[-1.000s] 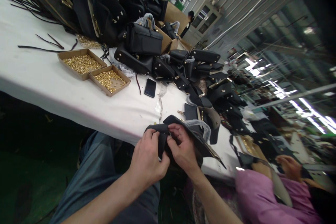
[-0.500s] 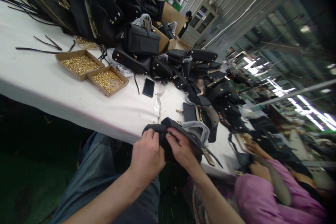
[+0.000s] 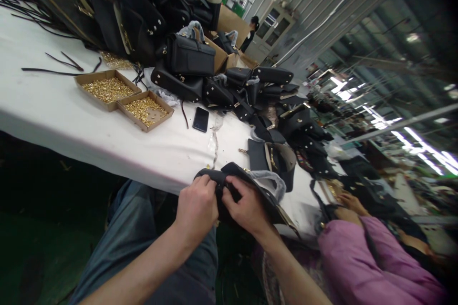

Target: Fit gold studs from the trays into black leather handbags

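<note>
A black handbag (image 3: 238, 171) with a plastic-wrapped handle (image 3: 274, 178) lies at the table's front edge, partly over my lap. Its left part is gripped by my left hand (image 3: 198, 202), the fingers curled over the black material. Close beside it, my right hand (image 3: 246, 205) has thumb and fingers bent against the same bag, at an opening or flap. Whether a small part sits between those fingertips is too small to tell. Behind the bag, another black bag (image 3: 258, 155) lies open on the white table (image 3: 161, 152).
Two cardboard trays (image 3: 116, 105) (image 3: 146, 129) hold small gold pieces. A phone (image 3: 201, 119) and dark straps (image 3: 50, 71) lie on the cloth. Black bags (image 3: 191, 55) are piled along the back. At the right, a person in pink sleeves (image 3: 343, 252) works close by.
Both my hands have shifted slightly left, still on the bag. The bag's right side has tilted a little. The neighbour's hand and pink sleeves have moved.
</note>
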Motion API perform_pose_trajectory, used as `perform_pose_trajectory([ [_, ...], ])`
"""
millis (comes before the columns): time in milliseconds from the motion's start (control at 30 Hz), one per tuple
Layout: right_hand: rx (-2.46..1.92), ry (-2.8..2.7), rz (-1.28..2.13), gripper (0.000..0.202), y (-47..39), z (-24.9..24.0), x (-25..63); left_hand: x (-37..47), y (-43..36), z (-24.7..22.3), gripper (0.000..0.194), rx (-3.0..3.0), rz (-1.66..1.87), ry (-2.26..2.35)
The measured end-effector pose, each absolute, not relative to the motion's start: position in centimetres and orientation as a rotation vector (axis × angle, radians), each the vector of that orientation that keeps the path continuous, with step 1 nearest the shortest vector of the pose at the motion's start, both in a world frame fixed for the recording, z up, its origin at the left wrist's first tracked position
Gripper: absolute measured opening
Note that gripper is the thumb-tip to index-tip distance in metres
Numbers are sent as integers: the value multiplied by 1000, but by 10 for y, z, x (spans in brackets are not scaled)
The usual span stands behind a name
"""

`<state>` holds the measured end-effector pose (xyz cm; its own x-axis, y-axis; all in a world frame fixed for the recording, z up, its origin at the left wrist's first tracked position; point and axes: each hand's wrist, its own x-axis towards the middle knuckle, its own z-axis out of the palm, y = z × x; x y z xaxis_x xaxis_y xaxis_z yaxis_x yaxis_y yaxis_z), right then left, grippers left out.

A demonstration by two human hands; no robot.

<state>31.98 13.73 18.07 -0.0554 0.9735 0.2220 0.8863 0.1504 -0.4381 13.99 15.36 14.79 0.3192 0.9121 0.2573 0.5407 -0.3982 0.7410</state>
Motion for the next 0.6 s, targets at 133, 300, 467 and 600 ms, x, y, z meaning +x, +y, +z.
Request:
perform_pose_trajectory([
  [133,-1709,-2074,252,30,131,180,325,140,153,147,12,2061,898,1309],
  [300,-1757,-1942,186,32,132,167,323,139,155,145,12,2083,891,1305],
  [467,-1752,-1759,160,29,133,160,317,139,159,143,13,2077,919,1213],
  [600,-1768,-1674,186,28,128,160,317,140,163,146,14,2115,908,1187],
])
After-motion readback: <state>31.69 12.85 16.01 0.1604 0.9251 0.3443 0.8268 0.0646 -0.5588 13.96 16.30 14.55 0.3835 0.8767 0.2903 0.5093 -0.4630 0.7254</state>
